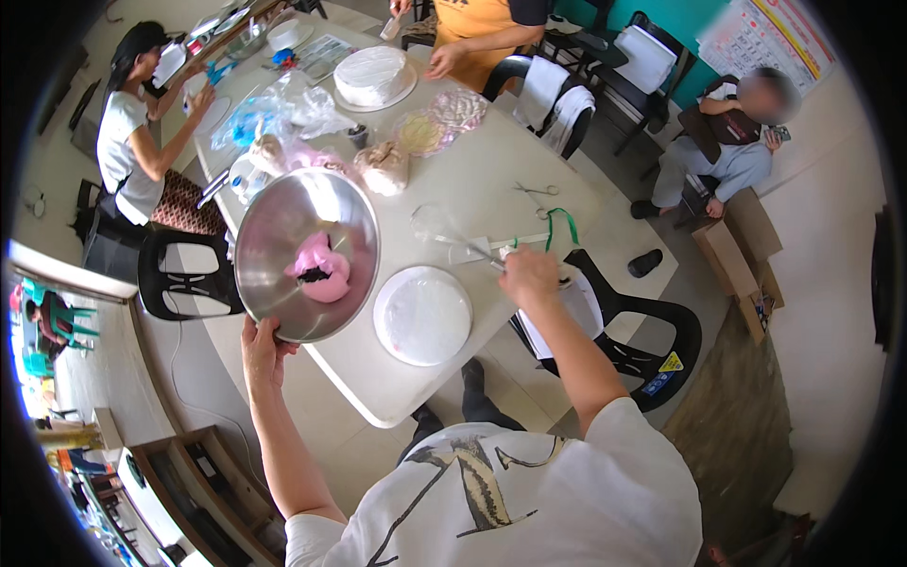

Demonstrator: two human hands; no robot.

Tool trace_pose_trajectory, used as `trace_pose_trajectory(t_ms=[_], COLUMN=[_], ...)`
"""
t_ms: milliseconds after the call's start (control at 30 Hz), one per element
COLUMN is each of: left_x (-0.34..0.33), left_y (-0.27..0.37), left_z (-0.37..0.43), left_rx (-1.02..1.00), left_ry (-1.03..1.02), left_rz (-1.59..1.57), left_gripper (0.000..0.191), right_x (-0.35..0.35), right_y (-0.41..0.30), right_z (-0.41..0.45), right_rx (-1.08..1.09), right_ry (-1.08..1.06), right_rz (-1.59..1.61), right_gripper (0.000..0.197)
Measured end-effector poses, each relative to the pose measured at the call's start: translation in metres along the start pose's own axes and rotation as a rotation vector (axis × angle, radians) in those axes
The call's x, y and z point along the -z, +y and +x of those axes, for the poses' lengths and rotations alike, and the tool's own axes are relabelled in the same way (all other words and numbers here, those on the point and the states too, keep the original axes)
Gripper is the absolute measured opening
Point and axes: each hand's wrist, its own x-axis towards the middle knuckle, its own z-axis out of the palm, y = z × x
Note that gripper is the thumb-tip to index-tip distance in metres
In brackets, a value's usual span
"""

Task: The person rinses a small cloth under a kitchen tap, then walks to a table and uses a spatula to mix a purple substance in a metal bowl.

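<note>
My left hand (266,354) grips the rim of a stainless steel mixing bowl (266,241), which is tilted so its inside faces me. Pink cream (328,282) with a dark patch lies at the bottom of the bowl. My right hand (531,273) is closed around the handle of a wire balloon whisk (441,225), held over the table to the right of the bowl. Between my hands, near the table's corner, a white round board or cake stand (423,315) lies on the tabletop.
On the table (496,170) are scissors (536,190), a green ribbon (563,223), plastic bags (305,106) and a white-frosted cake (374,76). Black chairs (662,312) stand alongside. One person (142,135) works at the left, another (482,35) across the table; a third (730,142) sits at right.
</note>
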Motion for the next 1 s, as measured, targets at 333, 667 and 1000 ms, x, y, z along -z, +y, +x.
trace_pose_trajectory(t_ms=[333,667,1000], left_x=[0.059,0.072,0.071], left_y=[-0.102,-0.121,-0.106], left_z=[-0.007,0.009,-0.002], left_rx=[0.083,0.030,0.161], left_ry=[0.218,0.137,0.106], left_rz=[-0.076,-0.123,0.051], left_gripper=[0.030,0.033,0.054], right_x=[0.077,0.028,0.071], right_y=[-0.092,-0.261,-0.215], right_z=[-0.073,-0.032,-0.034], right_rx=[0.357,0.145,0.342], right_ry=[-0.209,-0.771,-0.463], right_rz=[0.728,1.110,1.195], right_gripper=[0.030,0.024,0.036])
